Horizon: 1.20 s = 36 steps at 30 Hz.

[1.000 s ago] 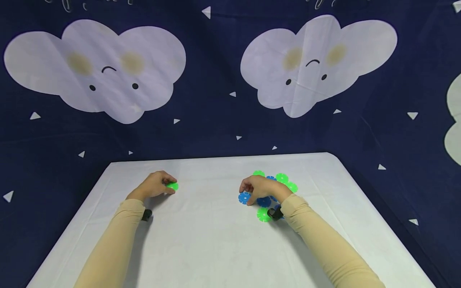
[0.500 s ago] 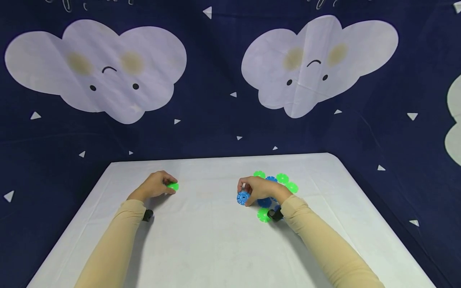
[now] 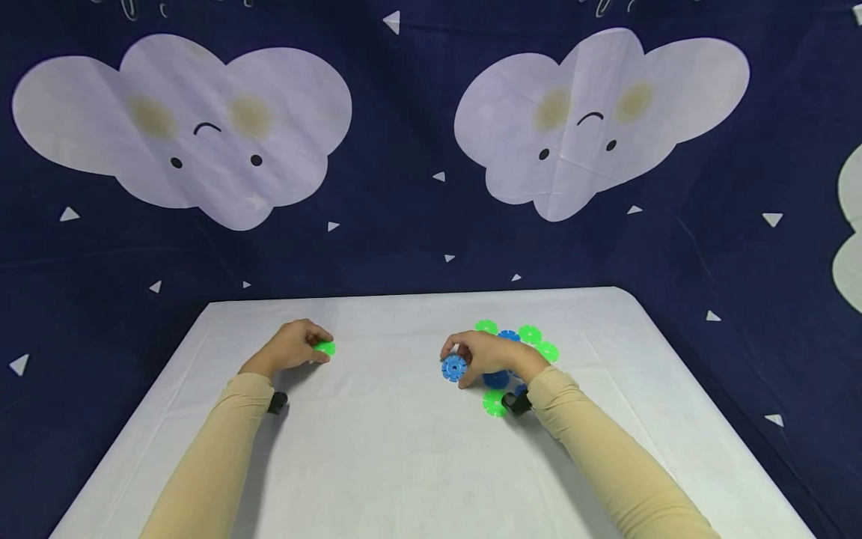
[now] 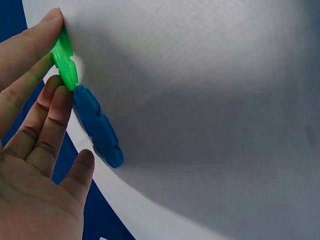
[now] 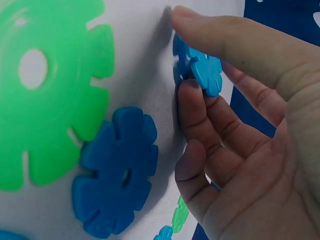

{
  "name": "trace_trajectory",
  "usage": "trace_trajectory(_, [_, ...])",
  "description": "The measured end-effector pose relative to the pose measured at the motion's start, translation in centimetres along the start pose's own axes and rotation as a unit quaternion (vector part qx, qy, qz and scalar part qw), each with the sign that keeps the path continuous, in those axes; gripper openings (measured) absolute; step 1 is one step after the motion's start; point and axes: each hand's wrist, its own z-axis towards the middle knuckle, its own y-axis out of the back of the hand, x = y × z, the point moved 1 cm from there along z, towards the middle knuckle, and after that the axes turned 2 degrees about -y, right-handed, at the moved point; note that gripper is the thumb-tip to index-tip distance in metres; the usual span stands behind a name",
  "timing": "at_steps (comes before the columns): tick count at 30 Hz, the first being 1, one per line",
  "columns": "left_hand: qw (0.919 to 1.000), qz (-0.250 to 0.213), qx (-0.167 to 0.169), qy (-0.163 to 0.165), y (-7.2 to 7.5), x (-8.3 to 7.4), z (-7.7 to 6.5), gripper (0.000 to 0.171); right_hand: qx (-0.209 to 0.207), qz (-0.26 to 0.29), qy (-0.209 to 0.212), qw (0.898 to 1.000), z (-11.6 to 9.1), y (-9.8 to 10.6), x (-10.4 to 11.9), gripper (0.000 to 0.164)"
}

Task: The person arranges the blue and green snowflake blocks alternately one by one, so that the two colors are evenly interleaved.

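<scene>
My left hand [image 3: 291,346] is at the left of the white table and pinches a green notched snowflake disc [image 3: 326,349] between thumb and fingers. In the left wrist view, a blue notched disc [image 4: 97,127] lies edge to edge with that green one; the head view hides it. Toward the right, my right hand [image 3: 486,352] pinches a blue notched disc [image 3: 454,367] between thumb and fingertips. The right wrist view shows two blue layers at the fingertips [image 5: 190,87], overlapping at an angle; whether they are joined I cannot tell.
Around and beneath the right hand several loose discs lie on the white tabletop [image 3: 390,419], including a green disc [image 3: 494,403], a blue disc [image 3: 497,379] and another green disc [image 3: 530,334]. A dark blue cloth with clouds [image 3: 404,247] hangs behind the table.
My right hand has shifted slightly left with its blue disc, whose face now shows differently, with a raised-looking ring at its centre. My left hand and the green disc stay nearly still.
</scene>
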Motion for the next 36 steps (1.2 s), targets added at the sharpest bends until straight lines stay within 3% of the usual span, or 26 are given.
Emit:
trace_trajectory(21, [0.9996,-0.014,0.016,-0.018,0.6,0.2,-0.4,0.048,-0.001,-0.058,-0.039,0.998,0.0,0.1,0.8,0.055])
trace_trajectory(36, [0.9992,-0.023,0.02,-0.025,0.8,0.4,-0.7,0.045,-0.033,-0.066,-0.007,0.997,0.7,-0.6,1.4,0.049])
